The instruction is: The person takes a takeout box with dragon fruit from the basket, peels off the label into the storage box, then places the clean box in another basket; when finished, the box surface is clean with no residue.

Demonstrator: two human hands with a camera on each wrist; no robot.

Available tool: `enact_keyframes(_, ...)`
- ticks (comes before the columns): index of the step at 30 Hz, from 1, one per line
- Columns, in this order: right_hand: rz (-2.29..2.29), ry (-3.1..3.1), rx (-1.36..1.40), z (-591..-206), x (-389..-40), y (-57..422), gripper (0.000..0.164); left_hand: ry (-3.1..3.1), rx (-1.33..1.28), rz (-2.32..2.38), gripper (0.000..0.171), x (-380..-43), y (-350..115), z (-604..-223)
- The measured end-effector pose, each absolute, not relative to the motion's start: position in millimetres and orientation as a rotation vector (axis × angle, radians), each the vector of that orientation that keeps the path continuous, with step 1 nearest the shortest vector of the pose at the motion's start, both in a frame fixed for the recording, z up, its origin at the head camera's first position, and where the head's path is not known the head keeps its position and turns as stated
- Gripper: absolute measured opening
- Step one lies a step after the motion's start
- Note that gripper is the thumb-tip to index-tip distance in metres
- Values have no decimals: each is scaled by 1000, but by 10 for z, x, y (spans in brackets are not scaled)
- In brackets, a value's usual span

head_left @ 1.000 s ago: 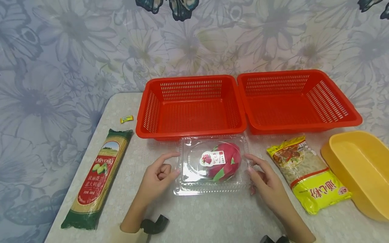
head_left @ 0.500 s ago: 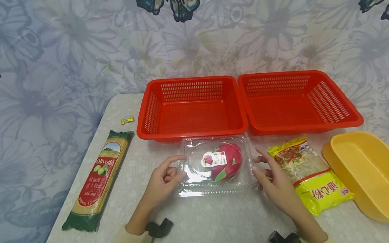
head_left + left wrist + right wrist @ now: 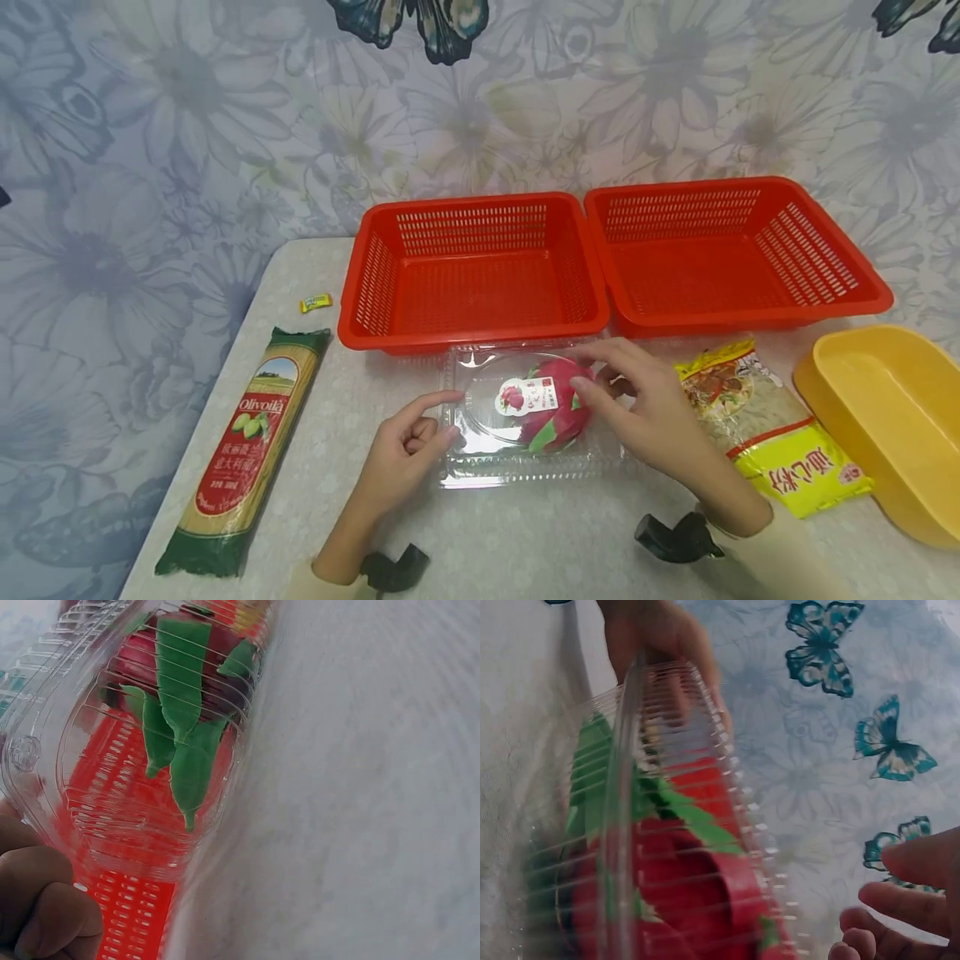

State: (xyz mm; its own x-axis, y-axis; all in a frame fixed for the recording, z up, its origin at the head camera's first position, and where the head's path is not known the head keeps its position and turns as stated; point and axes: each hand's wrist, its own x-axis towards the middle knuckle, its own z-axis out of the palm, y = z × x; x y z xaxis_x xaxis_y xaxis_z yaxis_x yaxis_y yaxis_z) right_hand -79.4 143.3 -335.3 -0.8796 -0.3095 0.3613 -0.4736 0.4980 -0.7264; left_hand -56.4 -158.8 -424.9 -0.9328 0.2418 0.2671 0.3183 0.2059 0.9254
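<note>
A clear plastic clamshell box point(image 3: 468, 468) lies on the table with a pink-red dragon fruit point(image 3: 564, 423) inside, toward its right end. On its lid sits a white label point(image 3: 527, 396). My left hand point(image 3: 401, 454) holds the box's left edge between thumb and forefinger, other fingers curled under. My right hand point(image 3: 648, 408) is over the right end of the lid, thumb and forefinger apart. In the right wrist view, the fingers point(image 3: 911, 900) of that hand stand off the box, loosely bent. The left wrist view shows the fruit's green leaves point(image 3: 184, 682) through the ridged wall.
Two red baskets point(image 3: 472, 340) point(image 3: 750, 321) stand side by side behind the box. To the right are a noodle bag point(image 3: 780, 433) and a yellow tub point(image 3: 892, 450). At left lie a spaghetti pack point(image 3: 243, 450) and a small yellow candy point(image 3: 316, 302).
My right hand moved away from the box's right edge, then came back leftward over the lid. The box slid slightly right at first, the left hand staying at its left edge.
</note>
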Motion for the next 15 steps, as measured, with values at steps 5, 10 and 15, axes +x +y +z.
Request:
enact_keyframes(5,1221,-2571,823,-3600,-981,1367,23,-2383,-566,-1861,38,-547,-1576,-4281)
enact_keyframes(10,1298,-2565,815,-3731,-1025,1414,22,-2365,-598,-1846,38,-546,-1573,-4310)
enact_keyframes(15,1327,-2568,811,-3765,-1053,1424,25,-2380,-591,-1804,37,-573,-1585,-4296)
